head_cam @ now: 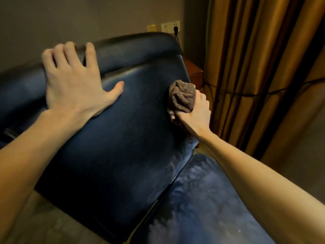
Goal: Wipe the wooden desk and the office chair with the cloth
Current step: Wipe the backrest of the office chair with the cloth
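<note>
Head view: the right hand [193, 111] grips the bunched cloth [182, 96] against the right edge of the office chair [114, 138] backrest. The left hand [70, 81], fingers spread flat, braces its top. Unwiped backrest lies leftward, between both hands.

dim warm light | sheen on chair back [123, 138] | left hand [73, 85] motion-blurred — edges bowed

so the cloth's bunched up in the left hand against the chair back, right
Not quite: the bunched cloth is in the right hand, not the left, against the chair back. The left hand rests open on the chair back, holding nothing. The head view shows this.
</note>
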A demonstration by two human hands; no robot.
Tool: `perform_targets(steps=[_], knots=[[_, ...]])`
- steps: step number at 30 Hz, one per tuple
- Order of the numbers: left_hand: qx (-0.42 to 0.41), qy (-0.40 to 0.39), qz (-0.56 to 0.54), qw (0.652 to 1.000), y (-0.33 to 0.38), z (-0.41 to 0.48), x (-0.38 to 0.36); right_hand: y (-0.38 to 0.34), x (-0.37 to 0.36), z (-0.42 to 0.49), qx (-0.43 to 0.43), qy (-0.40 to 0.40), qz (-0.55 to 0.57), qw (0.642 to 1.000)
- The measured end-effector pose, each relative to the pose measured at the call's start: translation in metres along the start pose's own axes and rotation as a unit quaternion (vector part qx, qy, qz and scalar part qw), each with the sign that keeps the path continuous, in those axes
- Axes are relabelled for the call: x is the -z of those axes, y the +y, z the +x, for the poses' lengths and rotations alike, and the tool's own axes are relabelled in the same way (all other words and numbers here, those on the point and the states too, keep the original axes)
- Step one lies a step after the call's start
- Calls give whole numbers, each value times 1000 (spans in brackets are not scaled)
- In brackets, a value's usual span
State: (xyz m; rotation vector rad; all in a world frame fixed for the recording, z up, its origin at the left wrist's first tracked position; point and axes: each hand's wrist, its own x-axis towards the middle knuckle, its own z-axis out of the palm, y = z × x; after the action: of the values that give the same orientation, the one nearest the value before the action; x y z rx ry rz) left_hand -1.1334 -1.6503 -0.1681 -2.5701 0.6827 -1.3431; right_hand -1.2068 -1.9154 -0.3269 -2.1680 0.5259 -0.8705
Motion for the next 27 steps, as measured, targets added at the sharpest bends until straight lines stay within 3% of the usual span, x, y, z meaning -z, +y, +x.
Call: perform_targets(steps=[4, 7, 9, 12, 15, 19, 23, 27], knots=[[17, 9, -50, 999, 1, 4, -3, 5, -35, -42, 6, 21, -44, 999], [13, 15, -53, 998, 0, 4, -3, -7, -84, -119, -8, -64, 30, 997], [11, 15, -50, 999, -2, 2, -2, -28, -102, -174, 27, -118, 99, 988], [7, 11, -38, 999, -3, -2, 5, -46, -85, -221, 70, -140, 156, 975], [0, -3, -13, 1000, 3, -1, 15, -50, -46, -210, 84, -195, 192, 958], [-48, -56, -18, 997, 6, -10, 30, -45, -3, -161, 63, -103, 223, 967], [-197, -68, -19, 978, -12, -61, 39, -52, 35, -89, 24, 78, 248, 965], [-193, -59, 2, 979, -33, -102, 53, -61, 41, -43, 13, 47, 181, 982]])
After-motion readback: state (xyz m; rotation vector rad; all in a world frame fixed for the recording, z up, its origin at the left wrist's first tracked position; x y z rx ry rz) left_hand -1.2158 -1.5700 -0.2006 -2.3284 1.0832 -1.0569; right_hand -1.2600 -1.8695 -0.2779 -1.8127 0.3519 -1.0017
